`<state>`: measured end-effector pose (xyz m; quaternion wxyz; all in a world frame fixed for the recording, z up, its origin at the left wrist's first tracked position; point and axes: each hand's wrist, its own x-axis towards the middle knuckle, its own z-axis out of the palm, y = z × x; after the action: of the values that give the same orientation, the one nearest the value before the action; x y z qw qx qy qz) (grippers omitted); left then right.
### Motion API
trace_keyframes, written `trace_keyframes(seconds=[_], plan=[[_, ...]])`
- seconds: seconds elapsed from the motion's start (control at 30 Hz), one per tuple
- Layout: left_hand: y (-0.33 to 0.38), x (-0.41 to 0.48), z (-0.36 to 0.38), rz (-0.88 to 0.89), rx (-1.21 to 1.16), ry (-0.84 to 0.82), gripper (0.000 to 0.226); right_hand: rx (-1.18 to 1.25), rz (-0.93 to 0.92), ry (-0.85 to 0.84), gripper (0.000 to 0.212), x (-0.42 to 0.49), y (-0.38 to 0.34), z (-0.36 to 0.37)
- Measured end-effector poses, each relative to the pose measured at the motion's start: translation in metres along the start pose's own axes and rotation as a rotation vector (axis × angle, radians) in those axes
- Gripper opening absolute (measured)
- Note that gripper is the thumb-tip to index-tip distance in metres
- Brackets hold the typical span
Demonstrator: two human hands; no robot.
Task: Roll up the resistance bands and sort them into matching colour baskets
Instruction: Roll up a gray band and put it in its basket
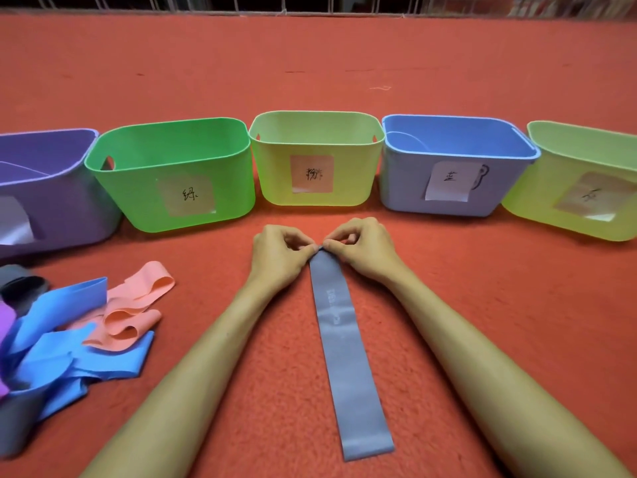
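Nearer than the fingers, a grey-blue resistance band (344,357) lies flat and straight on the red carpet (344,63), with its near end between the two forearms. Its far end is at the fingers (303,248): the left hand (275,257) and the right hand (362,250) both pinch this end, thumb and fingers closed together on it, one hand from each side. The two hands almost touch each other.

Left of the fingers and nearer, a loose pile lies on the carpet: blue bands (62,339), salmon-pink bands (138,305) partly over them, a purple band (5,322) at the edge, and a dark grey band (20,284) on the far side.

Beyond the fingers five baskets stand in a row, each with a paper label on its front. Straight beyond the fingers is a yellow-green basket (275,174). Left of it stand a green basket (138,188) and then a purple basket (69,201). Right of it stand a blue basket (406,181) and then a second yellow-green basket (537,201).
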<state>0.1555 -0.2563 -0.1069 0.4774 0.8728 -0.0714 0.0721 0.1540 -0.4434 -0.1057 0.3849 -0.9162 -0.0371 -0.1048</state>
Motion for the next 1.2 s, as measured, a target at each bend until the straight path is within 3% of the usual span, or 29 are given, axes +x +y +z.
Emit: trace_keyframes(seconds=[0.1,0.6,1.2], plan=[[0.001,0.001,0.001,-0.019,0.006,0.002,0.005,0.006,0.008,0.009,0.014,0.003,0.001,0.001],[-0.002,0.005,-0.001,-0.073,-0.066,-0.034,0.011,-0.020,0.040,-0.016,0.011,0.002,0.003,0.006],[-0.003,0.005,-0.006,-0.030,-0.056,-0.181,0.010,0.223,-0.024,-0.153,0.008,-0.001,0.007,-0.007]])
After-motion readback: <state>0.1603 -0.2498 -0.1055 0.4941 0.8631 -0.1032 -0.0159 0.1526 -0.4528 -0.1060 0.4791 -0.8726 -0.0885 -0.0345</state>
